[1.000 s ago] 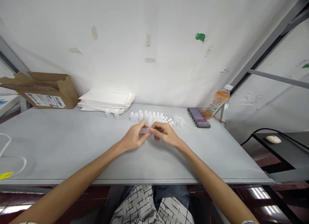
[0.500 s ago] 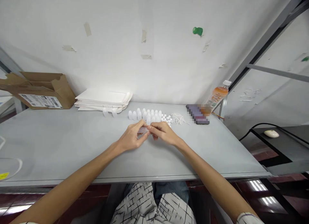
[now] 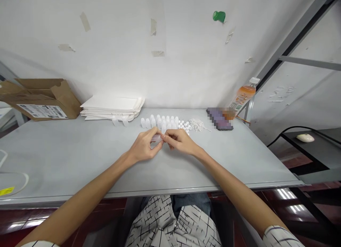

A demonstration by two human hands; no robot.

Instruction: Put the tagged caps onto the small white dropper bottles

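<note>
My left hand is closed around a small translucent plastic bottle, which lies sideways between thumb and fingers. At the bottle's right end, my right hand pinches with thumb and curled forefinger; whatever sits between those fingertips is too small to make out. Both hands are just above the table, fingertips meeting. Right behind them stands a group of similar small translucent bottles, several in rows. To their right lie small white caps and a heap of thin white cords.
Two more small bottles stand apart to the left, in front of stacked white envelopes. An opened cardboard box is at the far left. A phone and an orange drink bottle are at the back right of the grey table.
The camera view has shifted slightly. My hands stay together at the small bottle, and the right fingers have curled a little differently at its end.
</note>
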